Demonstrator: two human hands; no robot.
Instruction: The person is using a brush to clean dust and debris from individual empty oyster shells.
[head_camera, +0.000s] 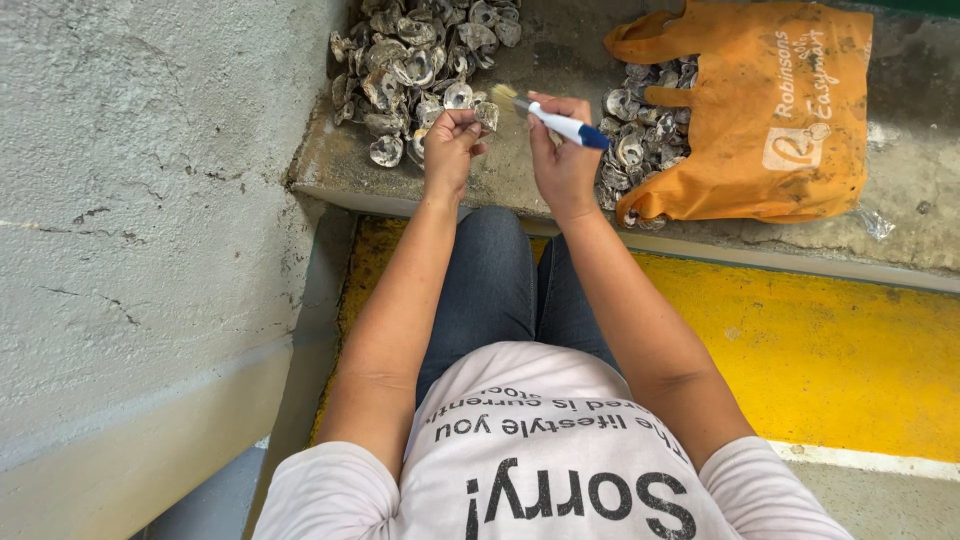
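Left hand (449, 148): fingers pinched on shell (486, 115), at fingertips. Right hand (562, 150): fingers wrapped round brush (555, 122), bristles just beside shell. Risk: wet shell slipping from pinch; sharp edge nicking fingertips.

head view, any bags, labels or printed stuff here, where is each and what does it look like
Orange bag: on the concrete ledge, upper right, lying flat with its mouth open to the left; orange cloth, dirty, white printing and a white square logo; shells spill from it.
Shirt: bottom centre, on the person; pale pink with dark lettering.
No signs or screens.
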